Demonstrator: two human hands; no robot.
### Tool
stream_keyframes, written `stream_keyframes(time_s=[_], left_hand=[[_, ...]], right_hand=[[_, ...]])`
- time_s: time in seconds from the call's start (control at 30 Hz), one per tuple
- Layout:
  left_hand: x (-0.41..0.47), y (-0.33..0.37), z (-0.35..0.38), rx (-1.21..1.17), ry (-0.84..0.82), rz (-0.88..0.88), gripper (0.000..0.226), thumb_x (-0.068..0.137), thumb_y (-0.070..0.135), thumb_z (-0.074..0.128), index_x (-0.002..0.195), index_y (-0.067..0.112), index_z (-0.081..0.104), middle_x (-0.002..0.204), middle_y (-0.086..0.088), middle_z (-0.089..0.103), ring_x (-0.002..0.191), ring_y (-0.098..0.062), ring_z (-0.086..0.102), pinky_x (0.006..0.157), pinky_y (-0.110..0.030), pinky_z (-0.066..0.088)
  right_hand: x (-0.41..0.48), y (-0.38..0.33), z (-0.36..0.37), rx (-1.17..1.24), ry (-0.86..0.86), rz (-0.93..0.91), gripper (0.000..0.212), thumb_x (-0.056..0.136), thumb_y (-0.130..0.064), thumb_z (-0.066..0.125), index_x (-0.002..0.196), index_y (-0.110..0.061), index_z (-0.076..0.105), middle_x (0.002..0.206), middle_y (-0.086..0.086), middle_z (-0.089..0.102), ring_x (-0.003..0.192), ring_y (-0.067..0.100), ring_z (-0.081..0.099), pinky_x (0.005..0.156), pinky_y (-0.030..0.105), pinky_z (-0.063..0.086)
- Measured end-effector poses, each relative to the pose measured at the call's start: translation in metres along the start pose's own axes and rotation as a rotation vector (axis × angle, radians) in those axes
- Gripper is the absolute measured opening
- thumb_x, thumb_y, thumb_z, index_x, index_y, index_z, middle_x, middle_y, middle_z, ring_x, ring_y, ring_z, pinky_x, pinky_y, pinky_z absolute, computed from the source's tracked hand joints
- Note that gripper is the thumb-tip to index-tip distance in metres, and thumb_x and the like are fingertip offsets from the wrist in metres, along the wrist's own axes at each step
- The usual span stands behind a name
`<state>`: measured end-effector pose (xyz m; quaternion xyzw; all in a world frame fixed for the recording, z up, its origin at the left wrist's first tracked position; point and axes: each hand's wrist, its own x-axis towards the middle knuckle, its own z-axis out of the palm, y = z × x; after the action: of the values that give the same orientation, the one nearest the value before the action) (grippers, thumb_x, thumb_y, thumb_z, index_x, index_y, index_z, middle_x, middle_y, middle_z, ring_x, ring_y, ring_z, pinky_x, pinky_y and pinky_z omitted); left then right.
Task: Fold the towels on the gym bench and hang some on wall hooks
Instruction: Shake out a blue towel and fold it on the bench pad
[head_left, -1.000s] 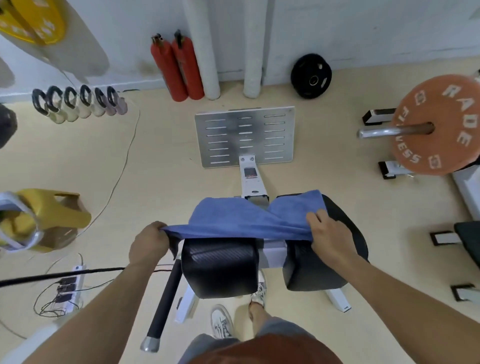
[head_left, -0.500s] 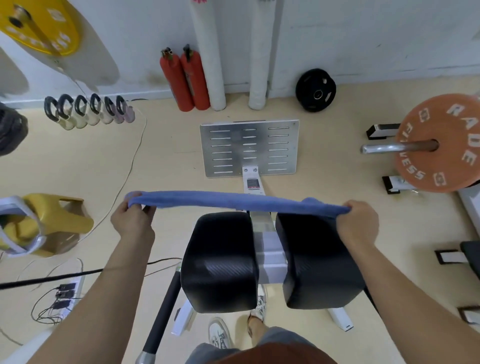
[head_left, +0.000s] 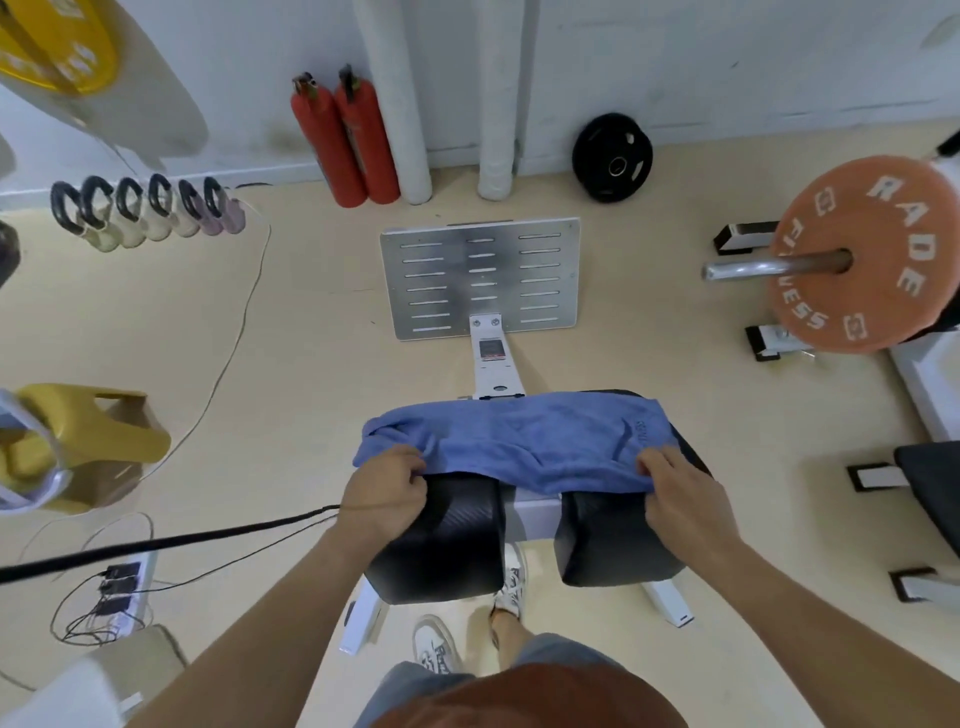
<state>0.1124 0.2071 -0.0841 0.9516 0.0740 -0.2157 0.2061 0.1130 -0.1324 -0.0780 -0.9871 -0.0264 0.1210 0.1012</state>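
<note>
Left hand (head_left: 387, 493) and right hand (head_left: 680, 499) each pinching the near edge of the blue towel (head_left: 524, 441), fingers closed on the cloth at its two ends. Towel draped, rumpled, across the far part of the two black bench pads (head_left: 447, 540), spanning the gap between them. Beyond, a slotted metal footplate (head_left: 480, 278); against the wall, two red extinguishers (head_left: 343, 140).

The blue towel (head_left: 524, 441), held stretched above the bench pads (head_left: 441, 540) before, now lies draped across them
</note>
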Motion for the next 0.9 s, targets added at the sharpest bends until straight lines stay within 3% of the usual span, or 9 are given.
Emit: stream_keyframes(time_s=[0.1,0.17,0.27,0.37,0.47,0.57,0.67,0.77,0.9], left_hand=[[0.000,0.008,-0.002,-0.123,-0.005,-0.098,0.027,0.091,0.027,0.043,0.070,0.020,0.061,0.071,-0.001,0.062,0.076,-0.026,0.058,0.064,-0.030,0.041],[0.007,0.010,-0.007,-0.239,0.101,-0.178,0.016,0.093,0.024,0.052,0.100,0.021,0.066,0.091,-0.007,0.068,0.091,-0.030,0.061,0.072,-0.028,0.040],[0.016,0.013,-0.008,-0.319,0.111,-0.291,0.041,0.089,0.022,0.057,0.128,0.013,0.047,0.107,-0.012,0.064,0.101,-0.034,0.059,0.075,-0.030,0.039],[0.022,0.013,0.002,-0.157,0.034,-0.293,0.022,0.089,0.021,0.052,0.105,0.006,0.058,0.088,-0.012,0.064,0.090,-0.034,0.061,0.063,-0.028,0.039],[0.025,0.015,0.007,-0.119,0.015,-0.285,0.022,0.092,0.020,0.049,0.079,0.005,0.058,0.065,-0.004,0.053,0.072,-0.030,0.057,0.046,-0.026,0.029],[0.027,0.021,0.008,-0.162,0.006,-0.273,0.022,0.091,0.021,0.055,0.073,0.010,0.050,0.060,-0.001,0.048,0.067,-0.024,0.050,0.050,-0.028,0.030],[0.026,0.028,0.007,-0.330,0.109,-0.272,0.024,0.091,0.020,0.055,0.070,0.012,0.048,0.065,-0.003,0.051,0.071,-0.025,0.050,0.057,-0.029,0.032],[0.024,0.037,-0.014,-0.671,0.324,-0.309,0.001,0.088,0.013,0.058,0.088,0.012,0.058,0.083,-0.007,0.063,0.081,-0.029,0.059,0.073,-0.034,0.046],[0.017,0.061,-0.078,-1.095,0.426,-0.247,0.020,0.087,0.000,0.058,0.098,0.017,0.054,0.077,-0.006,0.062,0.072,-0.025,0.062,0.060,-0.029,0.054]], right_hand=[[-0.009,0.007,0.002,0.013,0.053,-0.042,0.023,0.064,0.007,0.063,0.078,-0.011,0.059,0.070,0.007,0.062,0.047,0.034,0.050,0.047,0.030,0.035],[-0.012,0.012,0.004,-0.006,0.131,-0.083,0.014,0.069,-0.001,0.055,0.076,-0.011,0.062,0.068,0.006,0.063,0.053,0.033,0.056,0.052,0.030,0.036],[-0.017,0.014,0.000,0.026,0.120,0.164,0.024,0.078,-0.001,0.056,0.092,-0.015,0.069,0.098,0.006,0.063,0.095,0.032,0.057,0.070,0.038,0.043],[-0.013,0.013,-0.011,0.253,-0.089,0.531,0.040,0.090,-0.010,0.041,0.120,-0.027,0.061,0.113,0.012,0.047,0.098,0.033,0.049,0.080,0.036,0.044],[-0.004,0.004,-0.020,0.517,-0.199,0.617,0.039,0.090,-0.010,0.035,0.116,-0.030,0.056,0.103,0.012,0.059,0.081,0.032,0.060,0.078,0.041,0.052],[-0.002,-0.008,-0.023,0.752,-0.187,0.673,0.035,0.087,-0.004,0.041,0.110,-0.021,0.062,0.087,0.007,0.065,0.074,0.026,0.066,0.069,0.035,0.053],[0.001,-0.020,-0.035,0.800,-0.182,0.542,0.013,0.086,-0.017,0.060,0.097,-0.020,0.067,0.090,-0.002,0.066,0.084,0.015,0.062,0.064,0.023,0.042],[0.015,-0.030,-0.051,0.770,-0.143,0.454,0.021,0.088,-0.034,0.064,0.090,-0.015,0.070,0.091,0.001,0.067,0.086,0.019,0.059,0.076,0.033,0.044],[0.059,-0.054,-0.085,0.597,0.199,0.276,0.009,0.082,-0.008,0.061,0.086,-0.006,0.070,0.093,0.012,0.069,0.092,0.030,0.062,0.078,0.027,0.042]])
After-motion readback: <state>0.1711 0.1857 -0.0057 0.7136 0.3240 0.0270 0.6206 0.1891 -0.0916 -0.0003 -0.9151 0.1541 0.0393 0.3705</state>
